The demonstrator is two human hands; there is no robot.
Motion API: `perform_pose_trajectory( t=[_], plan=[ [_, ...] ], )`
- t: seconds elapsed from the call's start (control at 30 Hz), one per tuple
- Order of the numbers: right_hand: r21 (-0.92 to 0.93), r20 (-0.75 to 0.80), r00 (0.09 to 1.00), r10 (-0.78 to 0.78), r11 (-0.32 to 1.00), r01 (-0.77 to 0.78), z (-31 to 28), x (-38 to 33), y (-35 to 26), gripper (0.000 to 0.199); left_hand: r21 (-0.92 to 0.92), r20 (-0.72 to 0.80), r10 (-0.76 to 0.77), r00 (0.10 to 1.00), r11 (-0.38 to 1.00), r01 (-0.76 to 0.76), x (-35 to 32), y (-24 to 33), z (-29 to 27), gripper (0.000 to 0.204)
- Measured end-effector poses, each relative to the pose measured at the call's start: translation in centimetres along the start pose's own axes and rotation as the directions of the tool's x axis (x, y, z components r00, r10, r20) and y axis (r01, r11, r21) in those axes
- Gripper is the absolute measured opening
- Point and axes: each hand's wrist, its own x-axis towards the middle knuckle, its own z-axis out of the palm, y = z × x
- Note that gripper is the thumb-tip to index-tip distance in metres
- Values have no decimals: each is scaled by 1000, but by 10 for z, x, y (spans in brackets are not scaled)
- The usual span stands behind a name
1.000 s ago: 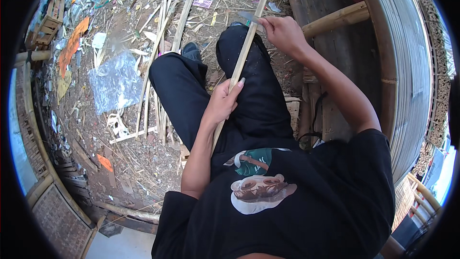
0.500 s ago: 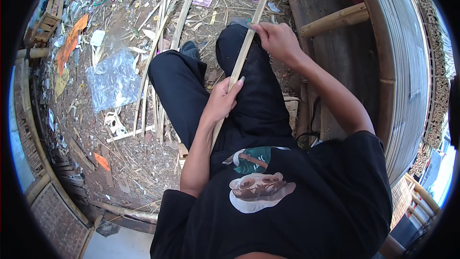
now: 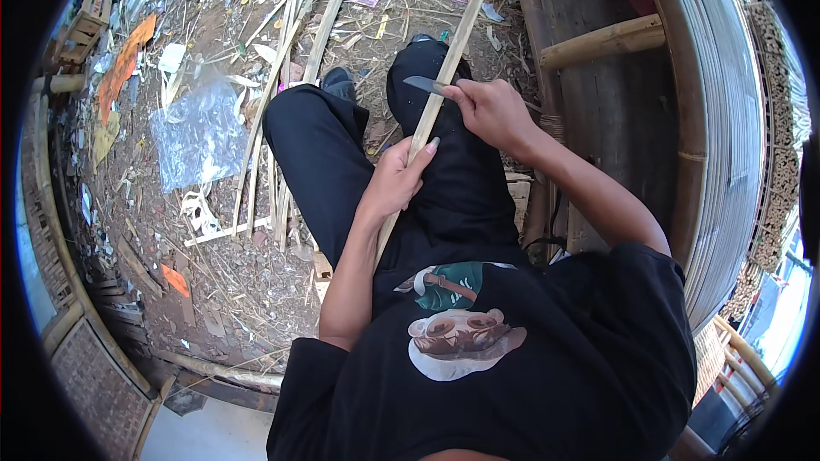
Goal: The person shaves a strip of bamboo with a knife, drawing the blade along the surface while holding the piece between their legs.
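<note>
A long, pale bamboo strip (image 3: 467,27) slants across my right thigh, from my lap up past the knee to the top of the view. My left hand (image 3: 395,177) is closed around its lower part, thumb lying along the top. In my right hand (image 3: 491,111) is a knife (image 3: 421,84), its grey blade pointing left and lying across the strip above my left hand. The knife's handle is mostly hidden in my fingers, which are right beside the strip.
Several split bamboo strips (image 3: 286,60) lie on the littered ground left of my legs. Near them is a clear plastic sheet (image 3: 198,141). A bamboo frame with a crossbar (image 3: 602,38) stands close on my right. Bamboo slats (image 3: 726,119) rise beyond it.
My right hand has drawn the knife down along the strip, from beyond the knee nearer to my left hand. My left hand keeps its hold in about the same place.
</note>
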Motion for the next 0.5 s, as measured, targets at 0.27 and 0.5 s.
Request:
perform_pose_trajectory(
  t=[0.27, 0.5],
  plan=[
    [-50, -89, 995, 38, 998, -42, -12, 15, 15, 35, 124, 6, 11, 1000, 992, -12, -6, 0, 2, 23],
    [20, -70, 988, 141, 990, -140, -11, 27, 5, 25, 51, 2, 18, 1000, 999, -18, -3, -2, -1, 23]
  ],
)
